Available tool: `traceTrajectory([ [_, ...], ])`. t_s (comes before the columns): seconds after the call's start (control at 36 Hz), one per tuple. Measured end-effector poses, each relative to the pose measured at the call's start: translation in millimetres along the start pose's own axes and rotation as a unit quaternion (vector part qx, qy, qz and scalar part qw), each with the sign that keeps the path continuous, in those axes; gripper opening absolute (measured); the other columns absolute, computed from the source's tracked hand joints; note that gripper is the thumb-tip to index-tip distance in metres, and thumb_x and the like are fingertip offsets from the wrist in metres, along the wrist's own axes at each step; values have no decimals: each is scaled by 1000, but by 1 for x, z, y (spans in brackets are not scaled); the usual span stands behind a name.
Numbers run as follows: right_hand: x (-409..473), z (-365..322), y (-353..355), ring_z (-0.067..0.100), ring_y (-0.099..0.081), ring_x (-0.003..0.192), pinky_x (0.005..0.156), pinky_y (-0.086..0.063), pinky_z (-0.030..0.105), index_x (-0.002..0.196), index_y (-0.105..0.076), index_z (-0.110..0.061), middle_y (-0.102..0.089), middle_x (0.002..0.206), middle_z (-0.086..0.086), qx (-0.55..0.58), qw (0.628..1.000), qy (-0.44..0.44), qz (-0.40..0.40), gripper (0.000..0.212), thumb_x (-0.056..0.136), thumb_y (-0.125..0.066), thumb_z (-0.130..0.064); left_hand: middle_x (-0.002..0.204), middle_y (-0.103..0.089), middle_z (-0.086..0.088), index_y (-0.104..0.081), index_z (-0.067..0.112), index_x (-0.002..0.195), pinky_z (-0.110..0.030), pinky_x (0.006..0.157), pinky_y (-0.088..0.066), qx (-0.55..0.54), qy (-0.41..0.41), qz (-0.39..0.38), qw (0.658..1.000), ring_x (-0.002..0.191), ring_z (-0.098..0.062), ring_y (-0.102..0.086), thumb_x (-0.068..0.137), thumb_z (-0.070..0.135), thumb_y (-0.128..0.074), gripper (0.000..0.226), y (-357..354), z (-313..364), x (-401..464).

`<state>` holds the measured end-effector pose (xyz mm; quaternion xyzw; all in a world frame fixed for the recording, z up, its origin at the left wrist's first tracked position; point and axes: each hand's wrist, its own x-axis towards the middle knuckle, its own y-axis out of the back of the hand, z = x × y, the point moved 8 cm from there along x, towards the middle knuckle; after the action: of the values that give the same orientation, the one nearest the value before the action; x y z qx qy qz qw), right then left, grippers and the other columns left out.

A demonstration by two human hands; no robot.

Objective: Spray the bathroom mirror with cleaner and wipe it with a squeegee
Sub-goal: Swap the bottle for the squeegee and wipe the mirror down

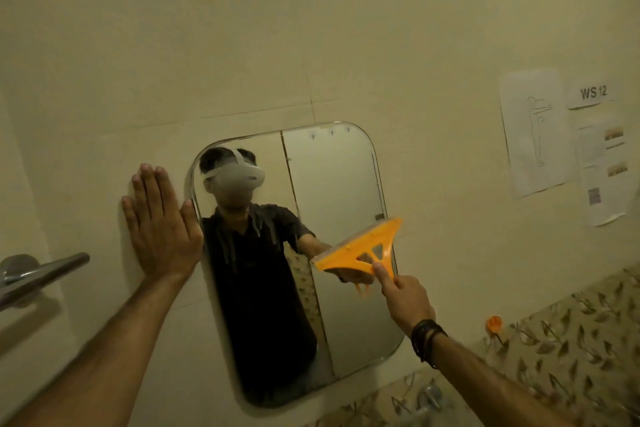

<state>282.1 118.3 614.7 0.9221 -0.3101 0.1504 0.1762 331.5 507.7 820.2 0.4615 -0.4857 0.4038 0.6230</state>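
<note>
A rounded rectangular mirror hangs on the cream tiled wall, with streaks of cleaner running down its upper left part. My right hand grips the handle of an orange squeegee, whose blade lies tilted against the glass near the mirror's right edge. My left hand is pressed flat on the wall just left of the mirror, fingers together and pointing up. No spray bottle is in view.
A chrome door handle sticks out at the far left. Paper sheets and a "WS 12" label are taped on the wall at right. An orange hook sits on the leaf-patterned tiles; a chrome tap shows below the mirror.
</note>
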Motion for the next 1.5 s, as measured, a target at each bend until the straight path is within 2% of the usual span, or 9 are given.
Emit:
traceTrajectory([
  [0.19,-7,-28,24,15,-31,47,53,-21,31,52,-36,-21,-35,49,-5,-22,998,23,45,63,85,-38,-75,174,-2,-11,-3,9,165,-47,129,0,-5,-2,-7,1000,161,-27,-2,104,39,-20,70,2,0,0],
  [0.39,34,-117,54,14,-31,50,55,-24,31,54,-39,-22,-37,53,-4,54,990,87,94,61,87,-40,-75,174,-3,-12,-4,8,165,-47,129,1,-10,-1,-10,1000,161,-28,-2,105,39,-21,69,1,-1,-1],
  [0.56,66,-182,61,12,-35,46,50,-26,26,52,-40,-21,-39,49,-7,-2,990,99,103,64,89,-38,-73,174,-1,-10,1,11,165,-49,130,-2,-18,0,-9,1000,161,-26,-1,105,42,-18,70,0,-3,-2],
  [0.72,54,-142,40,10,-40,46,49,-28,25,51,-45,-22,-43,48,-9,26,994,70,81,62,91,-39,-69,174,2,-9,4,13,165,-49,130,0,-17,-7,-20,1000,161,-24,2,105,40,-21,70,-1,-4,-7],
  [0.97,-4,-15,-2,13,-37,46,51,-23,27,49,-41,-19,-41,48,-5,34,998,-14,57,62,92,-42,-63,174,4,-9,7,14,164,-49,130,0,-11,0,-17,1000,161,-23,5,104,40,-20,71,-3,-3,-10],
  [1.14,-31,23,-11,13,-36,45,51,-21,26,47,-39,-19,-38,45,-5,23,997,-52,46,63,93,-44,-61,174,3,-10,6,13,164,-50,130,0,-1,2,-17,1000,161,-25,5,105,39,-22,70,-4,-5,-11],
  [1.28,-33,13,0,15,-35,45,52,-22,27,47,-38,-17,-38,46,-4,11,996,-50,79,65,90,-43,-67,174,2,-10,7,14,164,-50,130,-1,3,-5,-15,1000,161,-25,4,106,40,-21,70,-1,-4,-10],
  [1.42,-23,-45,16,15,-29,47,53,-21,32,52,-36,-20,-33,49,-3,68,991,33,114,62,89,-40,-69,174,-1,-11,0,11,165,-49,130,-2,7,-3,-11,1000,161,-25,1,106,40,-21,69,1,-3,-10],
  [1.5,-14,-104,18,12,-32,49,51,-23,30,55,-37,-20,-36,52,-6,86,987,97,97,55,96,-42,-57,174,-1,-10,1,9,164,-47,130,1,2,-4,-18,1000,161,-25,0,105,37,-24,70,0,-2,-10],
])
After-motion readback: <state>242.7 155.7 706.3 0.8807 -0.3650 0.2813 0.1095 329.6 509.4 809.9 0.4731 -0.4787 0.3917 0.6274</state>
